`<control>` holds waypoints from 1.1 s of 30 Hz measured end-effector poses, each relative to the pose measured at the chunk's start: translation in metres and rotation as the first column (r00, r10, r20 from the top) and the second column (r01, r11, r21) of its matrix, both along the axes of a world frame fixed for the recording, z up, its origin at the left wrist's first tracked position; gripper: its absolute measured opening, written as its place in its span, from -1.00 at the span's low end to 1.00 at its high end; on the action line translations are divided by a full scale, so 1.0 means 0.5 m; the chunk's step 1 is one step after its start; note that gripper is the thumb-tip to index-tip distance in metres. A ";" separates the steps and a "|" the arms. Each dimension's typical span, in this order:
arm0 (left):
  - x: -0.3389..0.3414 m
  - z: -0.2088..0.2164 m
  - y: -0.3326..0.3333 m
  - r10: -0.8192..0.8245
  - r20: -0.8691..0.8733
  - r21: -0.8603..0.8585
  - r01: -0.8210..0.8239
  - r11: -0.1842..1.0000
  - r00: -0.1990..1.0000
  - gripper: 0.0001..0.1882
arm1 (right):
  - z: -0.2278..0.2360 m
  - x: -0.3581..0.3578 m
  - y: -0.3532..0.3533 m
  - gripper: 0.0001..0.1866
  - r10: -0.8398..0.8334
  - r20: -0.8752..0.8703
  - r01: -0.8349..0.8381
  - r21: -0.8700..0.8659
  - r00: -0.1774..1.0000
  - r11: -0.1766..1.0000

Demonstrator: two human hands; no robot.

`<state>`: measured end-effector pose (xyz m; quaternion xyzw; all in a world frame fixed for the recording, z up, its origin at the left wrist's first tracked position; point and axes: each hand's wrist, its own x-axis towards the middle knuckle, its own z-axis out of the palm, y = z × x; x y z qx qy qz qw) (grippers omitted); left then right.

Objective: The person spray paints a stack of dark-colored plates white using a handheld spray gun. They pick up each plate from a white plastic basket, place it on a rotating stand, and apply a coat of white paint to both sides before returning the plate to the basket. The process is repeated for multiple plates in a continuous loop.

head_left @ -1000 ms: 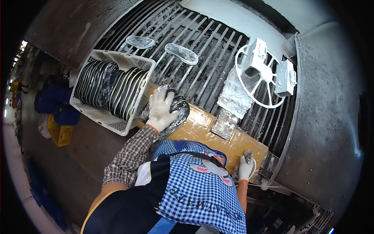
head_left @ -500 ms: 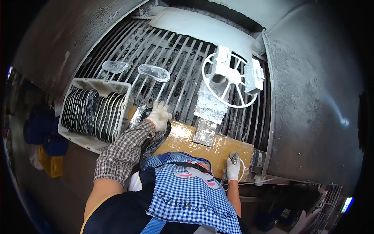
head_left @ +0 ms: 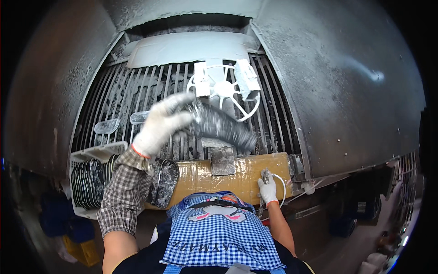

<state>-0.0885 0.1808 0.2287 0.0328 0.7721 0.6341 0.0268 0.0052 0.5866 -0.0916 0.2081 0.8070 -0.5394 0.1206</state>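
Note:
My left hand (head_left: 157, 125), in a white glove, is closed on one end of a black shoe sole (head_left: 223, 125), smeared by motion. The sole slants in front of a white-coated spoked wheel (head_left: 223, 90), covering part of it; whether they touch I cannot tell. Low on the right, my right hand (head_left: 268, 191), also gloved, grips a small metal spray gun (head_left: 266, 174) with a white hose (head_left: 284, 186). More black soles (head_left: 165, 183) lie by my left sleeve, on the tape-covered ledge (head_left: 194, 171).
At left, a white plastic basket (head_left: 114, 147) holds a row of upright black soles. Clear sole-shaped pieces (head_left: 107, 126) stand over the metal bars (head_left: 150, 82). Dark metal walls flank the booth, the right wall (head_left: 337, 100) close to the wheel.
My left hand has come up and forward from the ledge, carrying a black sole over toward the wheel. My right hand keeps hold of the spray gun. The whole view has swung round.

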 end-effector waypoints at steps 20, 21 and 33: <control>-0.314 -0.036 0.003 0.261 -0.014 0.357 -0.239 0.903 0.965 -0.43 | 0.013 0.000 0.000 -0.31 0.027 0.055 -0.032 0.100 0.998 0.994; -0.313 -0.037 0.006 0.260 -0.004 0.333 -0.244 0.911 0.966 -0.43 | 0.024 0.002 -0.002 -0.31 0.015 0.064 -0.020 0.084 0.998 0.996; -0.315 -0.043 -0.015 0.351 -0.060 -0.159 -0.356 0.921 0.934 -0.33 | 0.031 0.003 -0.008 -0.31 -0.038 0.052 0.036 0.045 0.998 0.998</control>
